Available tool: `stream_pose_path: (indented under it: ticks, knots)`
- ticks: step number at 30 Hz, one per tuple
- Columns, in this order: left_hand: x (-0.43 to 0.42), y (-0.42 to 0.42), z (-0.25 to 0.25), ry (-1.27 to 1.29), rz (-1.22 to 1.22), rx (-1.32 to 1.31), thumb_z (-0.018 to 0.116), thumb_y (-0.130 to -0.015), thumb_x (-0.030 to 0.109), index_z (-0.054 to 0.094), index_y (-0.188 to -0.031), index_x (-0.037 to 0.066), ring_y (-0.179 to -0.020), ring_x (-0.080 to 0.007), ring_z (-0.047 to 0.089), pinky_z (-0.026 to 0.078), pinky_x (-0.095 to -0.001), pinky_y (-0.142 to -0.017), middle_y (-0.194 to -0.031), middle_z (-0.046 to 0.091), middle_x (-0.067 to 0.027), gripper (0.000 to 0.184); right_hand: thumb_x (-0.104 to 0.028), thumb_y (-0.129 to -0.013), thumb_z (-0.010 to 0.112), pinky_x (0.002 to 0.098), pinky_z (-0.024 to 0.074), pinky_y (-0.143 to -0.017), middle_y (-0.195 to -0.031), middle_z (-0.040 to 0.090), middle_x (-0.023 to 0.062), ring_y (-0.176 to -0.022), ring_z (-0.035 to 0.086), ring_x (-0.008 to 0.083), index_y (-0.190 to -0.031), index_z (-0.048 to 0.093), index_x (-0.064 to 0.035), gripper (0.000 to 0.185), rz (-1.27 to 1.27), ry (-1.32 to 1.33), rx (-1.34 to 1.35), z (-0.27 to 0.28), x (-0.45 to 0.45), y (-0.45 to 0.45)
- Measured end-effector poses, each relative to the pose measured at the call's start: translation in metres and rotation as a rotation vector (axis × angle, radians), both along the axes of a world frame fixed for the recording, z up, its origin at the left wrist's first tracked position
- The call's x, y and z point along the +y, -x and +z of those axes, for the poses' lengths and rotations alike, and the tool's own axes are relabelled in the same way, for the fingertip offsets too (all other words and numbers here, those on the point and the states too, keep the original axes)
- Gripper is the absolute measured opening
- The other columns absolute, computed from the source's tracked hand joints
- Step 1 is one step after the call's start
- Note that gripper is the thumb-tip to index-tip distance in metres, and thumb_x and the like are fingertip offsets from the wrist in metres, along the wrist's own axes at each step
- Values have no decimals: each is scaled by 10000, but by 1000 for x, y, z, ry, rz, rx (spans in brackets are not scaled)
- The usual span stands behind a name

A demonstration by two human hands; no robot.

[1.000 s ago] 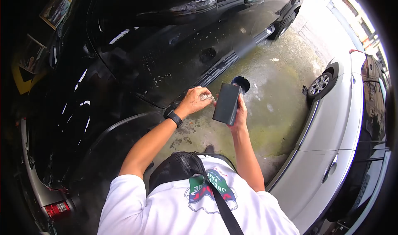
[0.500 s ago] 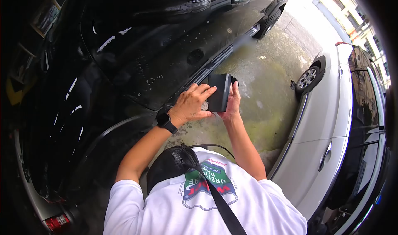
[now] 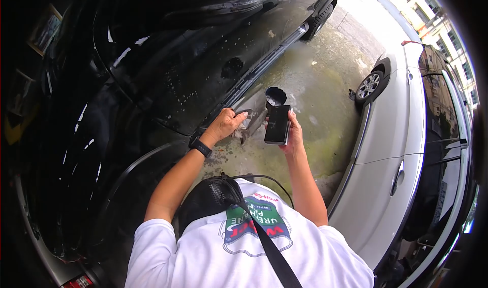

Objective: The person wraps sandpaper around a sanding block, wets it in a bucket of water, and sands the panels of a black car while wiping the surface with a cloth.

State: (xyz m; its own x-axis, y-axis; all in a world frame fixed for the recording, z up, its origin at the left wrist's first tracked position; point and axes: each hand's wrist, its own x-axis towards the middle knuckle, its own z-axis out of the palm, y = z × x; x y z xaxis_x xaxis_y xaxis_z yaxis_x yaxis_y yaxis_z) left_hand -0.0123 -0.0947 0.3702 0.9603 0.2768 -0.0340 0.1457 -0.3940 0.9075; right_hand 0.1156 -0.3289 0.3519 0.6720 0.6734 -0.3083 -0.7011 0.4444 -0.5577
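Note:
My right hand [image 3: 294, 133] grips a black rectangular box [image 3: 277, 124] from its right side, thumb along the edge. Just beyond the box's top end is a round, dark cup-like piece [image 3: 276, 96]; how it is held or joined there is hidden. My left hand [image 3: 222, 125], with a black watch on its wrist, is closed on a crumpled, see-through plastic wrapper [image 3: 241, 133], which hangs toward the box. A small gap separates the left fingers from the box.
On the left stands a glossy black car [image 3: 168, 69] with water drops on its panels, its side step [image 3: 254, 72] close to my left hand. A white car [image 3: 389, 151] is parked to the right. Wet, greenish concrete floor [image 3: 325, 105] lies between them. A black strap bag [image 3: 208, 204] hangs on my chest.
My left hand has come off the black box and moved left, bringing the clear plastic with it. In my right hand the box has turned, and the round dark piece shows more.

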Motion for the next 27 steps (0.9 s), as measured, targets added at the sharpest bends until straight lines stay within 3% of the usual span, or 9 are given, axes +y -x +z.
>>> stream_pose_path:
  ticks: [1, 4, 6, 7, 10, 14, 17, 23, 27]
  knots:
    - [3, 1, -1, 118, 16, 37, 715, -963, 389, 548, -574, -43, -484, -150, 499, 398, -402, -512, -472, 438, -135, 605, -359, -1046, 645, 403, 615, -847, -1203, 683, 78, -984, 714, 225, -1385, 494, -193, 406, -58, 53, -97, 4, -3, 0]
    - [11, 6, -5, 262, 27, 101, 737, -949, 408, 605, -653, -18, -601, -50, 461, 390, -335, -509, -562, 481, -39, 535, -272, -1017, 709, 373, 588, -890, -1268, 641, 77, -1029, 678, 210, -1444, 458, -144, 511, -159, 130, -271, 4, -2, -7]
    - [14, 2, -23, 383, 37, 118, 722, -965, 360, 679, -796, -13, -642, -47, 530, 443, -297, -545, -696, 594, -18, 412, -182, -960, 782, 359, 543, -961, -1351, 574, 87, -1143, 615, 194, -1456, 435, -118, 608, -210, 345, -1011, 26, 6, 0]
    - [16, -1, -35, 501, 41, 134, 707, -982, 312, 753, -938, -8, -684, -44, 600, 497, -259, -581, -829, 706, 3, 326, -110, -898, 841, 365, 476, -1048, -1429, 516, 86, -1241, 548, 191, -1487, 417, -108, 726, -69, 378, -1087, 45, 5, 4]
    - [20, -11, -52, 594, -69, 146, 734, -952, 381, 689, -1079, -11, -723, -99, 604, 507, -297, -611, -848, 616, -6, 415, -91, -769, 893, 438, 453, -1101, -1499, 538, 143, -1336, 558, 340, -1400, 493, -102, 747, 61, 461, -1779, 74, 15, -3]
    - [16, -4, -8, 811, -117, 77, 705, -968, 355, 685, -1231, -25, -860, -156, 698, 580, -312, -785, -944, 702, -45, 463, -113, -735, 913, 470, 416, -1155, -1516, 547, 163, -1399, 509, 382, -1347, 540, -116, 717, 323, 395, -1883, 92, 22, -7]
    - [18, 7, 13, 1321, -244, 69, 636, -1031, 325, 648, -1353, 25, -1081, -187, 721, 596, -353, -970, -1230, 725, -100, 441, -163, -760, 909, 472, 397, -1154, -1528, 544, 155, -1397, 510, 369, -1354, 547, -112, 698, 328, 330, -1782, 92, 24, -5]
    - [1, 12, 23, 1236, -110, 63, 599, -1036, 561, 621, -1344, 0, -1090, -239, 740, 625, -384, -947, -1173, 739, -148, 640, -309, -831, 893, 475, 392, -1156, -1533, 531, 201, -1394, 510, 378, -1350, 543, -80, 666, 357, 244, -1756, 94, 33, 3]
    - [2, 13, 22, 1302, -162, 55, 605, -1037, 552, 598, -1371, 20, -1113, -242, 736, 629, -393, -949, -1191, 731, -150, 628, -332, -833, 896, 481, 390, -1157, -1526, 526, 221, -1389, 511, 387, -1321, 537, -75, 658, 348, 253, -1707, 90, 37, 8]
